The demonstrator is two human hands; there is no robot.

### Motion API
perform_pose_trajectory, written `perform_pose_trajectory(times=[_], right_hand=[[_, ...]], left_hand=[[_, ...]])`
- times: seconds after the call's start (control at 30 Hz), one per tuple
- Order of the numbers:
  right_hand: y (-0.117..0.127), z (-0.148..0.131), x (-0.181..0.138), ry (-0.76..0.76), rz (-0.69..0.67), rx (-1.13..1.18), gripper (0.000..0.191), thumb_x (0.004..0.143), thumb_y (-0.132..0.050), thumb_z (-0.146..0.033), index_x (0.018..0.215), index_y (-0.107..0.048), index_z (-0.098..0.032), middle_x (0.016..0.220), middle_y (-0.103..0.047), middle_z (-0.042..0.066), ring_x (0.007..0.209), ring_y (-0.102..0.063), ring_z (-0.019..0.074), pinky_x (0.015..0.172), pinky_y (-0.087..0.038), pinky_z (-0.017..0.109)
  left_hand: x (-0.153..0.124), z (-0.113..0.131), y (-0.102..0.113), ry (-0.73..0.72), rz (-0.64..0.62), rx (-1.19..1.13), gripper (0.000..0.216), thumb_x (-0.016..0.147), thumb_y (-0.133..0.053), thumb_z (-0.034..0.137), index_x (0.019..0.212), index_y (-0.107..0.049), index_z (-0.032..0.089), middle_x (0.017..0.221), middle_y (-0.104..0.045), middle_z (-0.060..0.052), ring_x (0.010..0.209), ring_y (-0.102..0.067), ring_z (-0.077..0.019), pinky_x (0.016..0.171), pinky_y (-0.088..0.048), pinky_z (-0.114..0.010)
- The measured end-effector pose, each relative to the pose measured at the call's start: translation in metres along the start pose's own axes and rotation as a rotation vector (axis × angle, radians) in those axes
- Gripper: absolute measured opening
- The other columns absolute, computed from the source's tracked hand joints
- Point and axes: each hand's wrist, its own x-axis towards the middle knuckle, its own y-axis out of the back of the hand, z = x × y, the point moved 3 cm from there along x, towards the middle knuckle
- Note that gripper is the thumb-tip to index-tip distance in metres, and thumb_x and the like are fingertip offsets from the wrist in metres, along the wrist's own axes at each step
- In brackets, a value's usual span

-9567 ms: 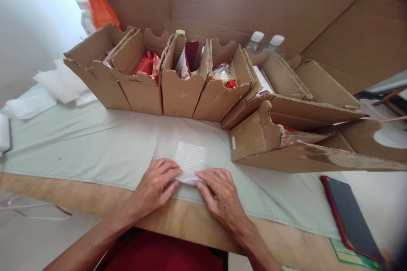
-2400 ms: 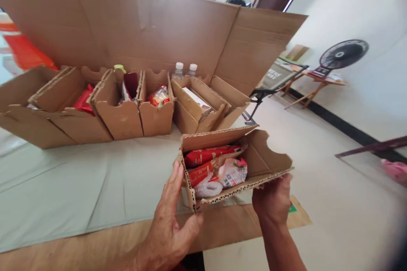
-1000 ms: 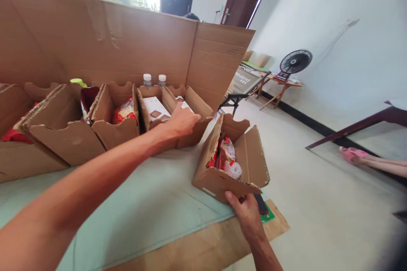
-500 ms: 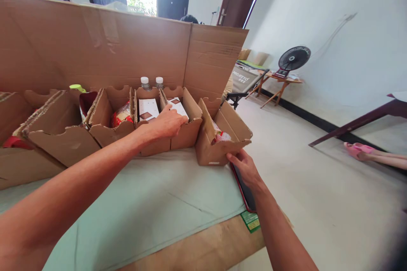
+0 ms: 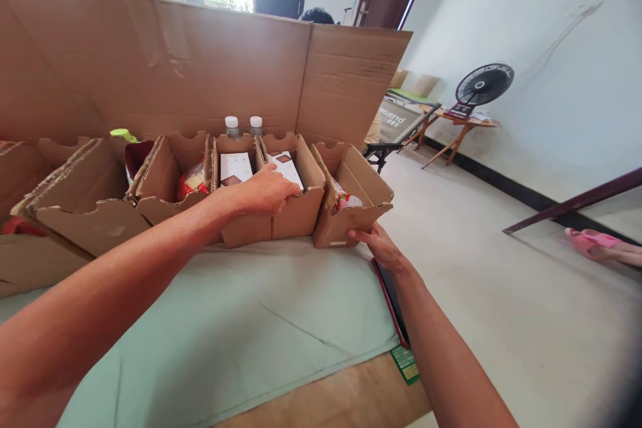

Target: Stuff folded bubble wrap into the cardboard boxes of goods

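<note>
My right hand (image 5: 377, 244) grips the lower right corner of the rightmost cardboard box (image 5: 346, 224), its thumb on the front face and its other fingers mostly hidden. Inside that box lies a red-and-white package (image 5: 347, 199). My left hand (image 5: 273, 188) is bent over the front rim of the neighbouring cardboard box (image 5: 301, 212), fingers closed and partly out of sight. Against those fingers sits a white carton (image 5: 288, 168) with a brown print. A second white carton (image 5: 235, 166) stands in the box to the left.
More open boxes (image 5: 95, 221) continue leftward, one with a red packet (image 5: 193, 182). Two white-capped bottles (image 5: 231, 126) stand behind, before a tall cardboard panel (image 5: 210, 67). A dark tablet-like object (image 5: 391, 301) lies at the green cloth's (image 5: 241, 321) right edge. A fan (image 5: 484, 85) stands beyond.
The rightmost box has moved left and turned, so it now stands against its neighbour. My right hand has moved with it. My left hand keeps its place, while the view has shifted slightly.
</note>
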Motion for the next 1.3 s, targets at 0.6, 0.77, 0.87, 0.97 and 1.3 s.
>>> perform_pose_trajectory(times=[0.6, 0.77, 0.87, 0.97, 1.3], right_hand=[[-0.008, 0.017, 0.022, 0.03, -0.009, -0.068, 0.071, 0.06, -0.087, -0.062, 0.115, -0.071, -0.021, 0.123, -0.073, 0.01, 0.119, -0.063, 0.0359, 0.107, -0.047, 0.054], [-0.013, 0.026, 0.02, 0.072, 0.053, -0.14, 0.072, 0.064, -0.083, -0.067, 0.116, -0.069, -0.021, 0.125, -0.072, 0.01, 0.118, -0.063, 0.0342, 0.104, -0.049, 0.051], [-0.019, 0.032, 0.015, 0.113, 0.128, -0.181, 0.067, 0.072, -0.076, -0.068, 0.117, -0.066, -0.02, 0.124, -0.072, 0.01, 0.115, -0.064, 0.0313, 0.103, -0.049, 0.048], [-0.024, 0.039, 0.01, 0.147, 0.217, -0.233, 0.061, 0.076, -0.072, -0.067, 0.111, -0.065, -0.018, 0.116, -0.073, 0.011, 0.107, -0.064, 0.0295, 0.096, -0.051, 0.046], [-0.03, 0.059, 0.013, 0.215, 0.379, -0.361, 0.052, 0.069, -0.075, -0.055, 0.102, -0.062, -0.018, 0.092, -0.07, 0.006, 0.085, -0.061, 0.0248, 0.08, -0.053, 0.043]], left_hand=[[-0.002, -0.002, -0.009, -0.02, 0.044, 0.132, 0.02, 0.078, -0.051, 0.007, 0.082, -0.066, 0.019, 0.061, -0.066, -0.003, 0.065, -0.058, -0.0208, 0.081, -0.035, -0.037], [-0.004, 0.003, -0.011, 0.021, 0.12, 0.104, 0.021, 0.08, -0.05, 0.006, 0.083, -0.068, 0.017, 0.072, -0.071, -0.01, 0.08, -0.065, -0.028, 0.088, -0.042, -0.046], [-0.029, 0.023, -0.014, 0.109, 0.386, 0.084, 0.033, 0.085, -0.048, 0.004, 0.11, -0.067, 0.012, 0.119, -0.069, -0.02, 0.122, -0.058, -0.0355, 0.104, -0.038, -0.056], [-0.081, 0.056, -0.037, 0.165, 0.741, -0.008, 0.049, 0.088, -0.053, 0.005, 0.136, -0.052, 0.013, 0.148, -0.05, -0.021, 0.146, -0.037, -0.0345, 0.118, -0.032, -0.056], [-0.209, 0.08, -0.192, 0.454, 0.546, -0.265, 0.038, 0.095, -0.053, 0.027, 0.132, -0.055, 0.016, 0.134, -0.06, -0.019, 0.125, -0.055, -0.0368, 0.101, -0.05, -0.058]])
